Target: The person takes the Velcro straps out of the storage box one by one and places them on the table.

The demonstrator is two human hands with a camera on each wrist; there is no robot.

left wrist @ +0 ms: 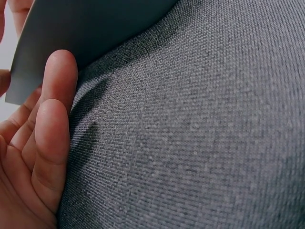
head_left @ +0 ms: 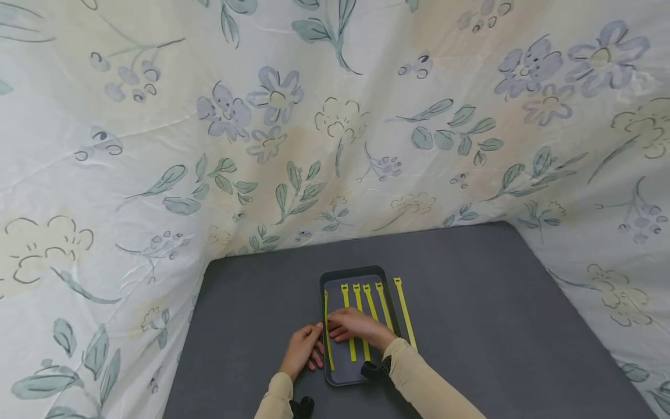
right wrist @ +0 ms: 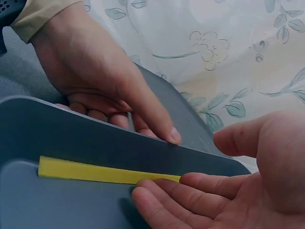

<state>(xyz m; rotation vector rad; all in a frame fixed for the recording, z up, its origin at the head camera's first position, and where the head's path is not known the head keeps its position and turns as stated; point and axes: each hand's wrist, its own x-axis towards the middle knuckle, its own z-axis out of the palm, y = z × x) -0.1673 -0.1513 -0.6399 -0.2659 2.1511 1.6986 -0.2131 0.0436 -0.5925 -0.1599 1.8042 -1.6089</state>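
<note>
One yellow strap (right wrist: 86,171) lies just inside the 9 o'clock wall of the dark tray (head_left: 352,271), so thin in the head view that it seems tilted or on edge; the right hand (head_left: 358,325) reaches in with its fingers extended and released, their tips seeming to touch that strap near its middle, the thumb apart from it; the left hand (head_left: 303,348) sits outside the tray at 9 o'clock, its fingers and thumb grasping the wall, thumb tip on the rim; judged from this, the step in hand is straightening the strap along that wall; it calls for the left hand to steady the tray, for light pressure from the right fingers, worked from the middle toward 12 and then toward 6, and for a high right wrist, lest it drag the neighbours; six straps in all, five of them in the tray, where four other straps (head_left: 384,305) run from the middle across to 3 o'clock, wide ends toward 12; one loose strap (head_left: 405,314) rests on the desk (head_left: 471,291), just outside the 3 o'clock wall; one tray; two hands; one flowered cloth (head_left: 340,174) beyond 12 o'clock.
</note>
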